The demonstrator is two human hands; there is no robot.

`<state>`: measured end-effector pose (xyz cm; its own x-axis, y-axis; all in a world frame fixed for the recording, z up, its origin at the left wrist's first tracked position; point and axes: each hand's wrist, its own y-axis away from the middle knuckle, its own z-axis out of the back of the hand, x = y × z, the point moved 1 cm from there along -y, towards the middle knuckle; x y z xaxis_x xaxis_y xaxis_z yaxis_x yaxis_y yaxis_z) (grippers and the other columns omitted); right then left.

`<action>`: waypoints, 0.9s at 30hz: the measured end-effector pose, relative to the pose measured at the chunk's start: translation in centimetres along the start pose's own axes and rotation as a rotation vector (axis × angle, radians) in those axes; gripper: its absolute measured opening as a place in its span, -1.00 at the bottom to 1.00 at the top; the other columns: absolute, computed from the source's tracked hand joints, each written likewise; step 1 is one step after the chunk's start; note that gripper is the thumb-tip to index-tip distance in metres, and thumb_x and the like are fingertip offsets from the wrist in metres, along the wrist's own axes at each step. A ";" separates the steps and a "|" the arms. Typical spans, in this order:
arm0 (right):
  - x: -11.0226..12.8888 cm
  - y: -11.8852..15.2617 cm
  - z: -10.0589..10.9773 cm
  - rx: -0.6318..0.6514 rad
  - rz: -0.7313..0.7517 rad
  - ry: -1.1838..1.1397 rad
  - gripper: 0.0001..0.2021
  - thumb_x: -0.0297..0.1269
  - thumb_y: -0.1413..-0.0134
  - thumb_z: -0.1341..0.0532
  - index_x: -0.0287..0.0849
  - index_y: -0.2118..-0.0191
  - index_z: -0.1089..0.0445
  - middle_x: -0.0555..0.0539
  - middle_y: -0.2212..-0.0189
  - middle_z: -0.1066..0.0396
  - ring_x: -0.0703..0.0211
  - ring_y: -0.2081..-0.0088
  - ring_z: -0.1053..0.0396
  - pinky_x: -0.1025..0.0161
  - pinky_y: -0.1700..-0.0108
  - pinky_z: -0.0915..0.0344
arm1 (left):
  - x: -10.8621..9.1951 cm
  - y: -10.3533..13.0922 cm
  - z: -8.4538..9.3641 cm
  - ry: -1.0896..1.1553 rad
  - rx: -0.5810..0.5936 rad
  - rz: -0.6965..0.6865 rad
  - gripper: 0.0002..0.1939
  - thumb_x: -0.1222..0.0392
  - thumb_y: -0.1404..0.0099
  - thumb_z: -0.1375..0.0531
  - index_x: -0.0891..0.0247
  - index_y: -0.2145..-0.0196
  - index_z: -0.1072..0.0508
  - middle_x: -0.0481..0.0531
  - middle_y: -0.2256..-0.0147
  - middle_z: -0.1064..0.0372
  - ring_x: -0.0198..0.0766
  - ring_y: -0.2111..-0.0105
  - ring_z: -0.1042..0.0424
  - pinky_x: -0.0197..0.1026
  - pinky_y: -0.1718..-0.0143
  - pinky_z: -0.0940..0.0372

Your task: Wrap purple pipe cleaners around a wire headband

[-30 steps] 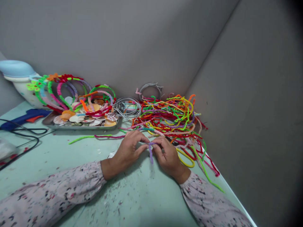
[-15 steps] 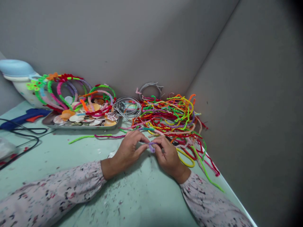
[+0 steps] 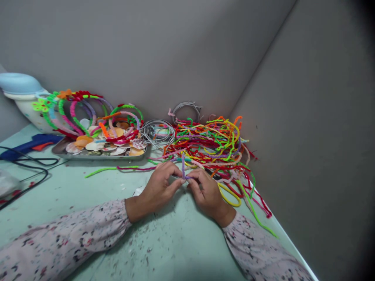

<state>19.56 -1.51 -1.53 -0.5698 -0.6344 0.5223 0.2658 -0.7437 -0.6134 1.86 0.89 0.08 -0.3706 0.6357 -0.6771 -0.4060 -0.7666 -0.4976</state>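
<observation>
A short purple pipe cleaner (image 3: pixel 183 166) is pinched between both hands near the middle of the view, one part of it standing upright and a bent part lying between the fingertips. My left hand (image 3: pixel 161 185) grips it with thumb and forefinger from the left. From the right, my right hand (image 3: pixel 206 191) pinches its other side, the two hands' fingertips almost touching. Behind the hands lies a tangled heap of colourful pipe cleaners (image 3: pixel 205 142). A yellow loop (image 3: pixel 230 195) rests just right of my right hand.
On the green table (image 3: pixel 164 249), a metal tray (image 3: pixel 99 157) holds shells and fuzzy hoops. Wire coils (image 3: pixel 158 133) stand beside it. A blue glue gun (image 3: pixel 29 146) with a black cord and a blue-lidded white container (image 3: pixel 29 101) are at the left. Walls rise behind and right.
The purple piece, earlier with an end hanging down between the hands, now has a part pointing up. The hands have barely moved.
</observation>
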 end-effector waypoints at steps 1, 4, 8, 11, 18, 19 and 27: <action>0.0 0.0 0.0 -0.001 0.004 0.002 -0.88 -0.40 -0.21 -0.08 -0.12 0.17 -0.30 -0.09 0.28 -0.38 0.13 0.18 -0.37 0.19 0.14 -0.34 | 0.0 0.0 0.0 0.010 -0.001 0.003 -0.96 0.28 -0.24 -0.19 0.26 0.38 -0.38 -0.03 0.36 -0.36 -0.25 0.27 -0.31 -0.16 0.16 -0.18; -0.1 0.1 -0.1 0.003 0.020 0.006 -0.88 -0.41 -0.21 -0.08 -0.13 0.16 -0.30 -0.09 0.28 -0.38 0.13 0.17 -0.36 0.18 0.12 -0.33 | 0.1 0.0 0.0 0.037 0.002 0.014 -0.95 0.28 -0.23 -0.19 0.27 0.40 -0.38 -0.04 0.37 -0.35 -0.26 0.28 -0.31 -0.17 0.17 -0.17; -0.1 0.1 -0.1 0.016 0.024 0.005 -0.88 -0.41 -0.21 -0.08 -0.13 0.16 -0.30 -0.10 0.28 -0.37 0.13 0.17 -0.35 0.19 0.13 -0.33 | 0.4 0.0 -0.1 0.070 0.016 0.034 -0.94 0.26 -0.23 -0.20 0.27 0.40 -0.38 -0.04 0.38 -0.35 -0.26 0.29 -0.31 -0.18 0.18 -0.18; -0.1 0.1 0.0 0.009 0.024 0.006 -0.87 -0.42 -0.21 -0.07 -0.13 0.16 -0.30 -0.10 0.27 -0.38 0.13 0.16 -0.35 0.18 0.12 -0.32 | 0.3 0.0 -0.1 0.075 0.020 0.043 -0.93 0.25 -0.23 -0.20 0.26 0.40 -0.39 -0.04 0.38 -0.36 -0.26 0.29 -0.32 -0.18 0.17 -0.18; -0.1 0.1 0.0 0.006 0.002 -0.002 -0.88 -0.41 -0.21 -0.07 -0.13 0.17 -0.30 -0.10 0.28 -0.38 0.13 0.19 -0.36 0.18 0.15 -0.33 | 0.1 -0.1 0.1 0.042 0.019 0.023 -0.93 0.24 -0.24 -0.20 0.27 0.39 -0.39 -0.03 0.37 -0.37 -0.26 0.28 -0.32 -0.18 0.17 -0.17; -0.1 0.1 0.0 0.008 0.004 -0.003 -0.88 -0.41 -0.21 -0.07 -0.13 0.17 -0.30 -0.10 0.28 -0.38 0.14 0.19 -0.36 0.18 0.15 -0.32 | 0.1 -0.1 0.0 0.046 0.020 0.022 -0.92 0.23 -0.25 -0.20 0.27 0.40 -0.39 -0.04 0.37 -0.37 -0.26 0.29 -0.32 -0.18 0.17 -0.17; 0.0 0.1 -0.2 0.036 0.025 0.015 -0.89 -0.40 -0.21 -0.08 -0.13 0.17 -0.29 -0.10 0.29 -0.38 0.13 0.20 -0.35 0.17 0.17 -0.32 | 0.2 -0.2 0.1 0.097 0.034 0.068 -0.86 0.20 -0.26 -0.17 0.28 0.44 -0.38 -0.04 0.42 -0.35 -0.27 0.33 -0.30 -0.19 0.21 -0.16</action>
<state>19.47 -1.56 -1.72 -0.5745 -0.6497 0.4978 0.3074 -0.7350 -0.6044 1.84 1.20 0.09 -0.3161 0.5692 -0.7590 -0.4110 -0.8032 -0.4312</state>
